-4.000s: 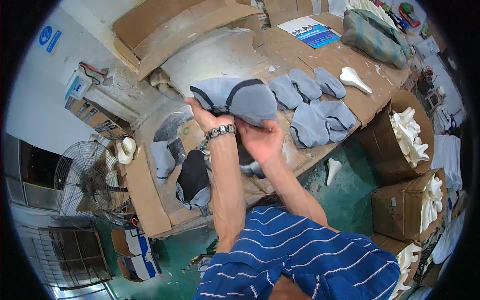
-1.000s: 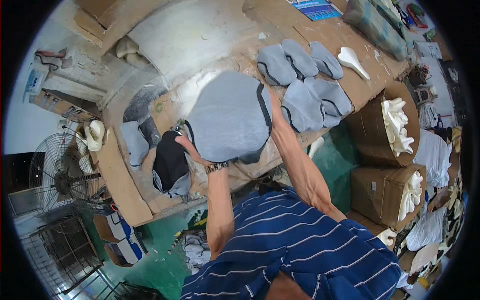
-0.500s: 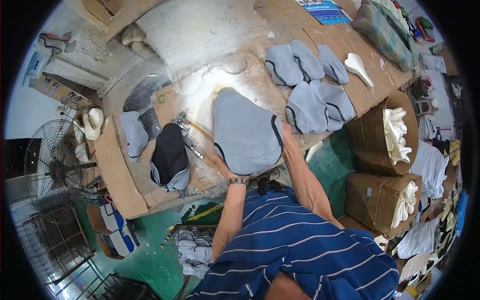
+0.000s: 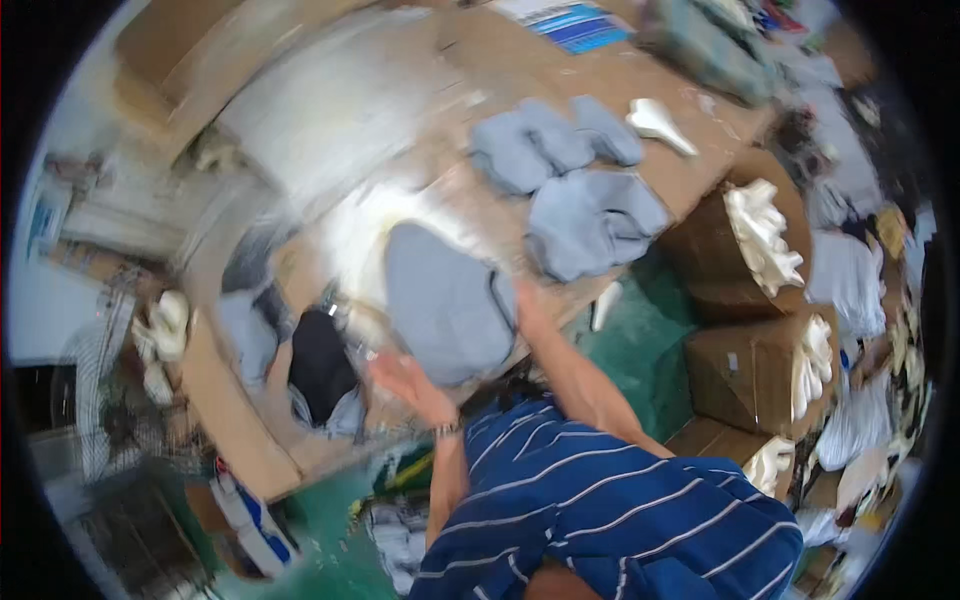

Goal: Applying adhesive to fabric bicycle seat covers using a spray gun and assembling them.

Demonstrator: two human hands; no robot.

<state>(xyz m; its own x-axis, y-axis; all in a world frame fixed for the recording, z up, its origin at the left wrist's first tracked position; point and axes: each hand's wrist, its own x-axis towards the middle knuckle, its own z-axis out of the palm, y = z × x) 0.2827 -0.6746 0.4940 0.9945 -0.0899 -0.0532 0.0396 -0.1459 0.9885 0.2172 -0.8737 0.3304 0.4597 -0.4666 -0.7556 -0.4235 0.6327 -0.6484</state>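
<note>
The grey, rounded fabric piece [image 4: 447, 303] lay on the cardboard-covered table [image 4: 520, 60], the left hand [image 4: 405, 382] open and spread at its near edge, the right hand [image 4: 518, 300] at its right edge (grip blurred, I cannot tell), so smoothing seemed in hand, calling next for an even press.

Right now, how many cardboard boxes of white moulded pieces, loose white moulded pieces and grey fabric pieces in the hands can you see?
Brown cardboard boxes holding white moulded pieces: 3
Loose white moulded pieces: 2, one on the cardboard-covered table and one on the green floor
Grey fabric pieces at the hands: 1
Total: 6
</note>
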